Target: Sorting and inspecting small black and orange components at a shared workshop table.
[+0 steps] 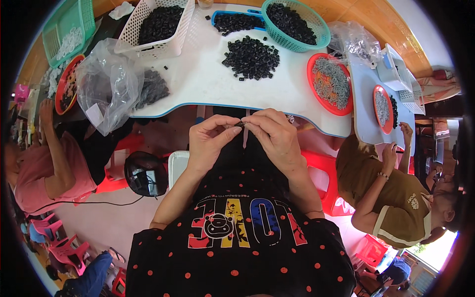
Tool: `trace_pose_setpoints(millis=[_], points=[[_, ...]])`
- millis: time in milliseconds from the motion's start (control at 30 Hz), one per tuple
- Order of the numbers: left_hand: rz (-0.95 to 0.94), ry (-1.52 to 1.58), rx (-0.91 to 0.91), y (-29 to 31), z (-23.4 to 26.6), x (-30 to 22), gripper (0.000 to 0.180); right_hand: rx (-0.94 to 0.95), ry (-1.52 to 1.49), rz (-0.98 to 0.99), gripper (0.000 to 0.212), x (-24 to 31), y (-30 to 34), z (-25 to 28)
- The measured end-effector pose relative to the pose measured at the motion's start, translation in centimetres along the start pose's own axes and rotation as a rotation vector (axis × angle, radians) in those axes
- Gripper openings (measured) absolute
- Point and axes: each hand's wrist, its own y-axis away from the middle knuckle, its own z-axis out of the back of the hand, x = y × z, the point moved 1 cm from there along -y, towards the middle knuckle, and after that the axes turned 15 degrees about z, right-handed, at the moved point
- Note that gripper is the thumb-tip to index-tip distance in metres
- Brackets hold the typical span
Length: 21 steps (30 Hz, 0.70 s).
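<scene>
My left hand [212,140] and my right hand [275,137] meet fingertip to fingertip over my lap, just short of the table's near edge. Both pinch a tiny dark piece [242,124]; its kind is too small to make out, and the fingertips partly cover it. On the white table [205,81] beyond them lies a heap of small black plastic pieces [251,58]. To the right, a red round tray [316,101] carries many small grey, screw-like pieces.
Black pieces fill a white basket [122,48], a green basket [297,48] and a blue tray [214,20]. A clear plastic bag [110,81] overhangs the table's left edge. Seated people work on both sides; a red stool [316,161] stands at my right, a black fan [141,173] at my left.
</scene>
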Motion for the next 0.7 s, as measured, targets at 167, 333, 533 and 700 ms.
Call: trace_pose_setpoints(millis=[167,333,533,700], points=[[-0.053,-0.09,-0.052,0.4,0.3,0.8,0.027,0.031,0.084,0.042,0.027,0.2,0.7,-1.2],[-0.053,-0.032,-0.094,0.9,0.2,1.8,0.026,0.025,0.014,0.0,0.04,1.5,1.5,-2.4],[-0.031,0.12,-0.148,0.3,1.3,3.9,0.026,0.015,-0.206,-0.135,0.054,1.2,2.6,-4.7],[0.02,0.234,-0.113,-0.5,2.1,4.8,0.024,-0.198,-0.342,-0.483,0.038,-9.2,3.0,-6.1]])
